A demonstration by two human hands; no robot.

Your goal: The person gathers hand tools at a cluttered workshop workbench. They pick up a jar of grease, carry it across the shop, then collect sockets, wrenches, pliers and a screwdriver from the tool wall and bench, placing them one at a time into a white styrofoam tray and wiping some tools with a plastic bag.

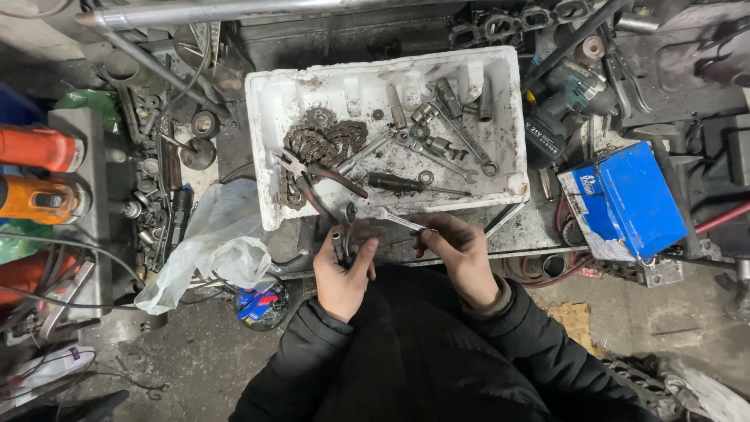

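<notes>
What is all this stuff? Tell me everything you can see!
foam tray: one, white and dirty, middle of the bench
chain: one, rusty brown, piled in the tray's left part
pliers: one, red handles, in the tray beside the chain
screwdriver: one, dark handle, front of the tray
wrenches: several, silver, right part of the tray
drill: one, dark green, right of the tray
box: one, blue, far right
plastic bag: one, clear, left of the hands
left hand: holds a small socket
right hand: holds a thin silver tool
</notes>
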